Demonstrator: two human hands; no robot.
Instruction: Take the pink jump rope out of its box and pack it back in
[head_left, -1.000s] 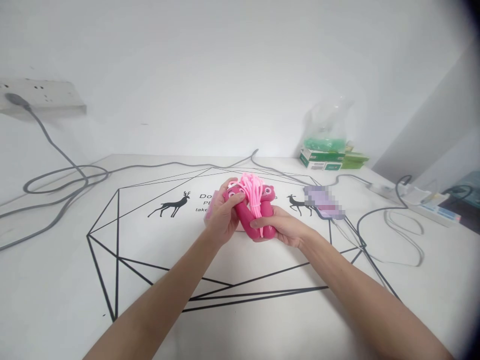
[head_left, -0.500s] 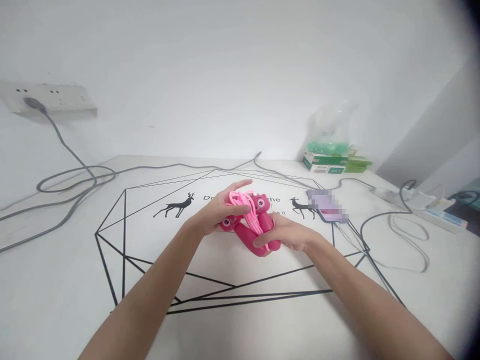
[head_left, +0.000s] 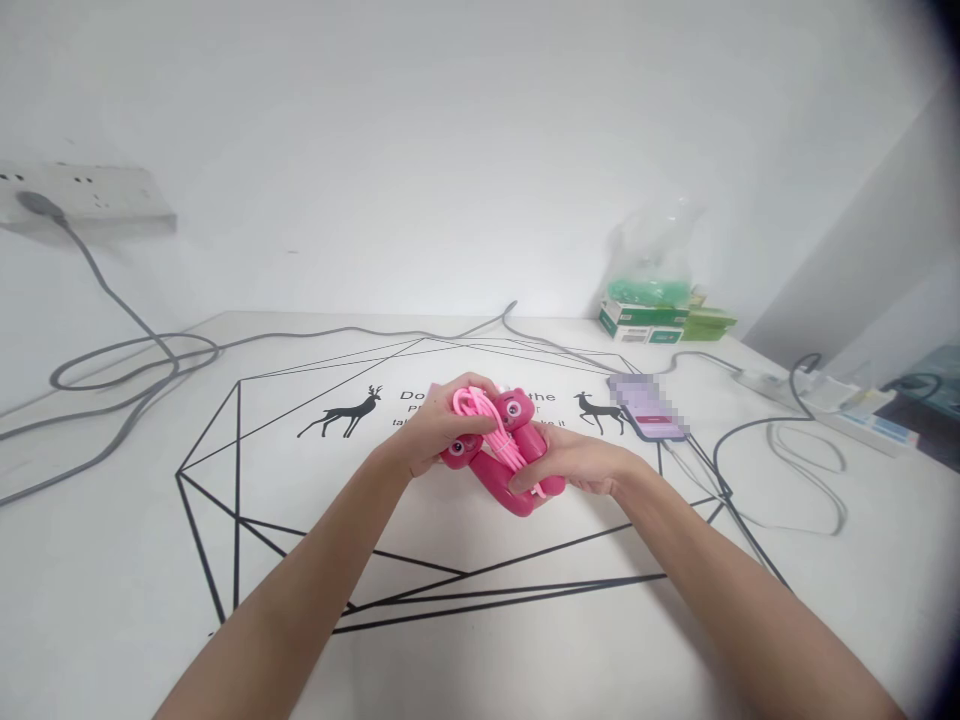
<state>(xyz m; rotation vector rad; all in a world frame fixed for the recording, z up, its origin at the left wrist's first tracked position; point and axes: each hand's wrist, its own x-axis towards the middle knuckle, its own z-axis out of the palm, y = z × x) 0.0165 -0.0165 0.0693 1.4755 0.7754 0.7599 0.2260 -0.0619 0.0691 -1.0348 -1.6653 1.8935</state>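
Both of my hands hold a pink skipping rope (head_left: 504,484) above the middle of the desk. Its two dark pink handles have animal heads with round eyes, and a lighter pink cord lies coiled and bundled between them. My left hand (head_left: 437,424) is closed around the looped upper end of the cord, with the thumb across the loops and one animal head just below. Gripping the lower right end, my right hand (head_left: 579,460) presses its thumb over the handles and cord. Its other fingers are mostly hidden behind.
The white desk mat (head_left: 300,490) has black lines, deer and text. A phone (head_left: 649,408) lies to the right on a cable. Behind it are green-and-white boxes (head_left: 643,322) under a clear bag (head_left: 656,255). A power strip (head_left: 832,410) sits far right; a grey cord (head_left: 337,332) runs from the wall socket (head_left: 112,195).
The outstretched index finger of my left hand has curled in over the cord loops. The view has turned slightly right. My right hand keeps its grip.
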